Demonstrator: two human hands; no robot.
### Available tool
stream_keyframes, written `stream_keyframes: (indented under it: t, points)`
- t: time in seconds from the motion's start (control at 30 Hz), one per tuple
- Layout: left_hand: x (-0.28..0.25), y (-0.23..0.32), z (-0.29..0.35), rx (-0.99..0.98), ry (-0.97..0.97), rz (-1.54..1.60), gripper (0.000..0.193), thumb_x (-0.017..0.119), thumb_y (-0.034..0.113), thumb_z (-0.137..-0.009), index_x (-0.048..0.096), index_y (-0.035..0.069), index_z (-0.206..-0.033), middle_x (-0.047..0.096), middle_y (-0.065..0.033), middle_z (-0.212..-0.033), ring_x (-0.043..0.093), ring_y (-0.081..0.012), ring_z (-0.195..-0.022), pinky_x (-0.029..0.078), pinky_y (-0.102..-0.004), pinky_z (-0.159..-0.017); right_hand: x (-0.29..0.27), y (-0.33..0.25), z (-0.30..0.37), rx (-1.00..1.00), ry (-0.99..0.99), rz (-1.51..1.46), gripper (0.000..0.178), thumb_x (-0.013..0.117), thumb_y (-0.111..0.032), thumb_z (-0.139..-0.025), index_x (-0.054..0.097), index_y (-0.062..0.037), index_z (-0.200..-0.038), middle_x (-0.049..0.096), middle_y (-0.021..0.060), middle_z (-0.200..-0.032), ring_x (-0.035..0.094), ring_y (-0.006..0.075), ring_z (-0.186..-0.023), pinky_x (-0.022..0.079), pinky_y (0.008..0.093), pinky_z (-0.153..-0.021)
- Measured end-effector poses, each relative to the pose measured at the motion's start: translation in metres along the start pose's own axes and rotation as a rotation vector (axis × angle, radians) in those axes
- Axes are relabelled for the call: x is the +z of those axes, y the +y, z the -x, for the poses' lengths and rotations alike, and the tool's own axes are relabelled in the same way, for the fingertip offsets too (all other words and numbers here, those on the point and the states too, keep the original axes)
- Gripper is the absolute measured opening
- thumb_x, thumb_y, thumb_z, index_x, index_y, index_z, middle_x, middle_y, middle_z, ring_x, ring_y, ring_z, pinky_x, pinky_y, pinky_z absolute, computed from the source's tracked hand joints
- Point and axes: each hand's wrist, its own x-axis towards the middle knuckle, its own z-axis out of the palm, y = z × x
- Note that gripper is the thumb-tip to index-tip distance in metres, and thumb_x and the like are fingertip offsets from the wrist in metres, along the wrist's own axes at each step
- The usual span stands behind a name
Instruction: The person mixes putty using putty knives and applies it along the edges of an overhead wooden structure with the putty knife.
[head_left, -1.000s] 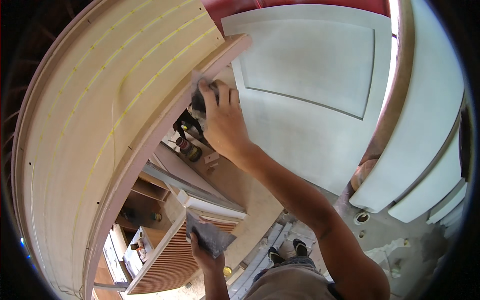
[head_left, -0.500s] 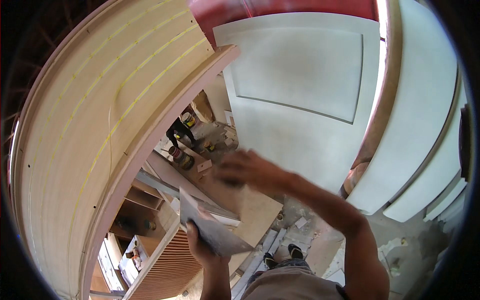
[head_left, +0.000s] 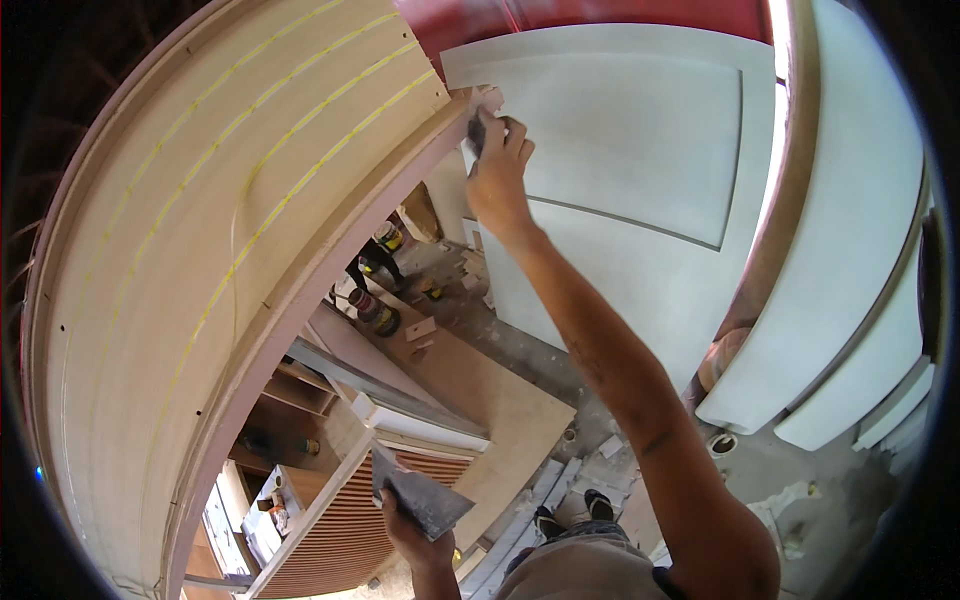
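Matt bare wood arched panel (head_left: 200, 260) w/ yellow lines, smooth matt white-primed door (head_left: 640, 150), dull grey metal trowel (head_left: 420, 495)

White door panels (head_left: 640, 150) lean beside paint tins (head_left: 372, 308).

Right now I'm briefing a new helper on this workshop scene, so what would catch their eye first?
The big curved pale wooden panel with yellow lines fills the left side. At its upper edge the right hand presses a small dark putty knife against the wood, beside a large grey-white panelled door. Low in the middle, the left hand holds a flat grey metal plate above a brown slatted wooden shutter.
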Motion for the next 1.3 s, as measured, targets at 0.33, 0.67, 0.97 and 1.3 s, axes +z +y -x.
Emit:
stream_keyframes:
  t: [0.33,0.67,0.97,1.3]
  points:
    - [0.008,-0.012,-0.018,0.001,0.062,0.102,0.035,0.043,0.032,-0.103,0.052,0.008,-0.127,0.065,-0.0032,-0.098,0.066,-0.0137,-0.074,0.059,-0.03,-0.06,-0.015,-0.077,0.07,-0.064,-0.17,-0.023,0.074,0.056,0.014,-0.071,0.035,-0.001,-0.139,0.033,0.0279,-0.134,0.037,0.0482,-0.114,0.034,0.0526,-0.101]
    - [0.056,-0.024,-0.042,-0.227,-0.281,0.502,0.043,0.051,0.035,-0.098,0.05,0.005,-0.127,0.063,-0.0069,-0.102,0.062,-0.014,-0.078,0.055,-0.0273,-0.063,-0.153,-0.096,0.151,-0.341,-0.986,-0.81,0.059,0.057,0.005,-0.083,0.053,-0.0136,-0.138,0.047,0.0121,-0.138,0.044,0.0279,-0.128,0.034,0.0428,-0.11]
    - [0.05,-0.029,0.006,-0.116,-0.254,0.096,0.055,0.059,0.039,-0.093,0.047,0.001,-0.131,0.06,-0.0125,-0.116,0.059,-0.0244,-0.106,0.048,-0.0396,-0.093,-0.136,-0.006,-0.041,-0.451,-0.5,0.431,0.057,0.048,0.009,-0.076,0.061,-0.0153,-0.126,0.058,0.0126,-0.113,0.051,0.0351,-0.105,0.043,0.0432,-0.094]
    - [0.004,-0.039,0.0,-0.207,-0.074,0.109,0.053,0.058,0.036,-0.094,0.048,-0.001,-0.13,0.059,-0.0137,-0.117,0.058,-0.0264,-0.11,0.043,-0.0409,-0.1,-0.117,0.018,-0.119,-0.492,-0.535,0.79,0.05,0.052,0.004,-0.082,0.062,-0.0182,-0.126,0.054,0.0047,-0.118,0.05,0.0273,-0.109,0.046,0.041,-0.097]
